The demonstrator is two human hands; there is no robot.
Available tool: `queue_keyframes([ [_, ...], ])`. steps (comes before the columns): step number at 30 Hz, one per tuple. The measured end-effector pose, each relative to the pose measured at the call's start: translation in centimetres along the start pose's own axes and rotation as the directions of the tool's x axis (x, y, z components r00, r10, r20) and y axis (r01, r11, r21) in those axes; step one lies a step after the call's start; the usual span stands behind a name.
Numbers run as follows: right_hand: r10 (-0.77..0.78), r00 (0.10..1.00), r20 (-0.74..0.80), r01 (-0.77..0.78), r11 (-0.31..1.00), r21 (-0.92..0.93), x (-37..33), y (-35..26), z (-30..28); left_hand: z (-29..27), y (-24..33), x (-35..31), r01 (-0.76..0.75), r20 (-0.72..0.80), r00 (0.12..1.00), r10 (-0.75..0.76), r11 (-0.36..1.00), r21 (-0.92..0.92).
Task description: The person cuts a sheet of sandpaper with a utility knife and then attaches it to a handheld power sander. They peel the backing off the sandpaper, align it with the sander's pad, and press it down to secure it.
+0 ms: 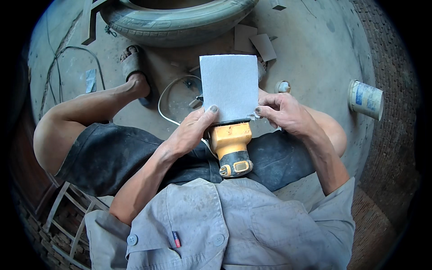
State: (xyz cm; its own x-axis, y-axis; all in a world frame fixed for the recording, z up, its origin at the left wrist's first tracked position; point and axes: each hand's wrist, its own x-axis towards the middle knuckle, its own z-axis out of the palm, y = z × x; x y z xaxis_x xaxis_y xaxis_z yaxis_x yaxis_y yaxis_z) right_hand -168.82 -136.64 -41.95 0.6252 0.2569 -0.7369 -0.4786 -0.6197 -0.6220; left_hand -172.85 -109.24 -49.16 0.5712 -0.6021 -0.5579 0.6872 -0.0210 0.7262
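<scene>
Two lower corners gripped: left hand (pixel 192 127) at 7 o'clock on the white sheet (pixel 229 85), right hand (pixel 288 112) at 5; yellow power tool (pixel 231 138) at 6. I'd keep tension even, edge square.

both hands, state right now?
Left hand: holding the white sheet near its lower left corner, thumb on top, other fingers mostly hidden.
Right hand: closed, pinching the sheet's lower right corner.

Parts hidden around the white sheet (pixel 229 85)
Behind it, the right foot (pixel 262 67) is mostly covered; beyond its far edge, the tire (pixel 180 28) is cut off by the upper border.
</scene>
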Motion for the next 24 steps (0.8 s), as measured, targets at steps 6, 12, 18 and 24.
queue_keyframes([
  [6,0.0,1.0,-0.023,-0.002,0.996,-0.088,0.0,-0.2,0.1,0.3,0.2,-0.6,-0.102,0.008,0.995,0.102,0.995,-0.02],
  [12,-0.199,0.972,-0.123,0.175,0.969,-0.177,-0.5,-0.9,-1.0,0.4,0.1,-0.3,-0.112,0.042,0.993,0.111,0.994,0.016],
  [18,-0.312,0.947,-0.081,0.306,0.949,-0.078,-0.8,-5.0,1.3,0.7,0.2,-0.3,-0.178,0.031,0.984,0.178,0.984,0.016],
  [24,-0.508,0.861,-0.016,0.475,0.815,-0.331,0.2,-5.1,4.5,-0.6,-0.6,0.0,-0.131,0.066,0.99,0.122,0.981,0.142],
])
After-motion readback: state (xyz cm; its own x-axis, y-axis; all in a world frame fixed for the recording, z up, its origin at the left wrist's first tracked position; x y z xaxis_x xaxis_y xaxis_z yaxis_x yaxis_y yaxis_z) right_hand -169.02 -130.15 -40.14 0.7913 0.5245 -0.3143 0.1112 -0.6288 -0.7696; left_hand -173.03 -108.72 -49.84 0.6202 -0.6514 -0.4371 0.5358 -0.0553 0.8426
